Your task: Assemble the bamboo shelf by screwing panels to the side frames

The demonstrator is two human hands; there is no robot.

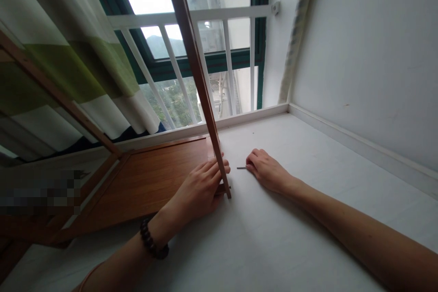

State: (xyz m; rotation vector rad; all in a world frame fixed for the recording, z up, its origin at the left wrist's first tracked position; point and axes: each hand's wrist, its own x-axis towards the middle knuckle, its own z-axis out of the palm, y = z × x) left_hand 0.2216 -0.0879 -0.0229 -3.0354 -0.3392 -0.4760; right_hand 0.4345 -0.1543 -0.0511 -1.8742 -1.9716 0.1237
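Observation:
My left hand [203,185], with a dark bead bracelet [150,239] at the wrist, is wrapped round the lower end of a brown wooden post [201,73]. This post rises at a slant toward the window and belongs to a wooden frame with a flat brown panel [160,173]. To the right of the post, my right hand [265,169] is closed on a thin, dark, straight rod [241,168]. Its tip points left at the post, a short gap away. The rod's other end is hidden in my fingers, so its exact kind cannot be told.
A white floor [308,146] lies under both hands. White railings [227,66] and a green-framed window [258,77] stand behind. A striped curtain [75,54] hangs at left, above another wooden bar [58,96]. The white wall [369,54] with its skirting board [359,146] bounds the right.

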